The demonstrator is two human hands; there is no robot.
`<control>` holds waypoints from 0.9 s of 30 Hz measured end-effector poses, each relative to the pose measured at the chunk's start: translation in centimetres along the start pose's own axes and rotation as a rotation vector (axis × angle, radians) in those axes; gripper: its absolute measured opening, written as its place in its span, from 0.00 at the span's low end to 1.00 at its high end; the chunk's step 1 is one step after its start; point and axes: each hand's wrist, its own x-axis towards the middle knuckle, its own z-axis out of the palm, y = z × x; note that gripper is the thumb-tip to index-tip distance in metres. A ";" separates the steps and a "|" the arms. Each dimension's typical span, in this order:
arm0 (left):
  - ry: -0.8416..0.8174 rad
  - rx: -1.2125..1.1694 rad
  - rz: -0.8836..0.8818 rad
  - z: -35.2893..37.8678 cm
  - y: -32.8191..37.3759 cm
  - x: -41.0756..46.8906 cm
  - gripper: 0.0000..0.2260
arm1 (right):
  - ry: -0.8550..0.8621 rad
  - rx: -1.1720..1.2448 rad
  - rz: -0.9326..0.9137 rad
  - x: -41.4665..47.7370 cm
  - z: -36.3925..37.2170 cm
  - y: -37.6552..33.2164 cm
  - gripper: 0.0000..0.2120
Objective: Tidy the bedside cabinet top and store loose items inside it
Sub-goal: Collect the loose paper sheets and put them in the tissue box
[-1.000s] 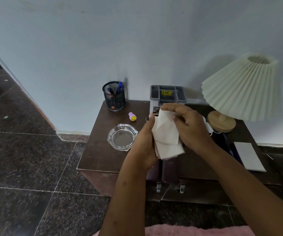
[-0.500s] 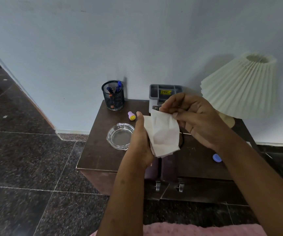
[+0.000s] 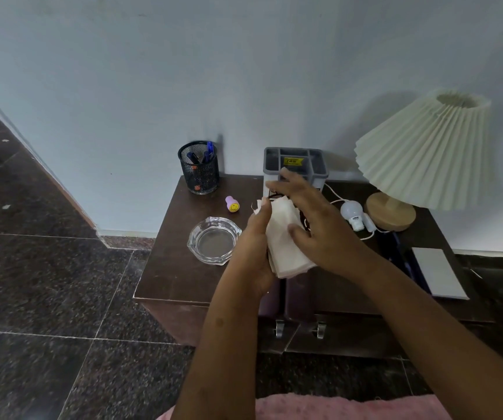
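Over the cabinet top: left hand grips white cloth; right hand, pinching earlier, now flattens it, fingers straight. Probably folded, ready for storing.

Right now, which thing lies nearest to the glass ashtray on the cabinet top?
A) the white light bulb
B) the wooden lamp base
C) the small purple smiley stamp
C: the small purple smiley stamp sits just behind the glass ashtray on the left half of the cabinet top; the others are on its right side.
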 end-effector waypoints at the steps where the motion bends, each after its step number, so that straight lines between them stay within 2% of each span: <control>1: 0.040 0.036 0.019 -0.2 0.0 0.2 0.20 | 0.030 0.017 0.018 0.0 0.0 -0.1 0.36; 5: 0.127 0.074 0.106 -0.5 0.1 0.4 0.17 | 0.192 0.267 0.278 0.5 -0.1 -0.4 0.28; 8: 0.128 0.085 0.130 -0.2 -0.1 0.5 0.18 | 0.069 0.461 0.466 0.1 0.7 -1.3 0.27; 10: 0.144 0.145 0.154 -0.2 -0.3 0.7 0.18 | 0.013 0.493 0.494 -0.2 1.8 -2.3 0.28; 16: 0.209 0.114 0.240 -0.2 0.0 0.8 0.16 | 0.102 0.563 0.538 0.2 2.0 -3.0 0.29; 21: 0.252 0.118 0.270 0.5 -0.6 0.6 0.15 | 0.045 0.765 0.562 0.0 2.6 -3.1 0.30; 24: 0.246 0.061 0.291 0.7 -0.6 0.5 0.16 | 0.075 0.726 0.574 0.3 1.8 -2.8 0.30; 27: 0.292 0.036 0.320 0.6 -0.3 0.5 0.16 | 0.033 0.678 0.568 0.1 0.9 -2.3 0.29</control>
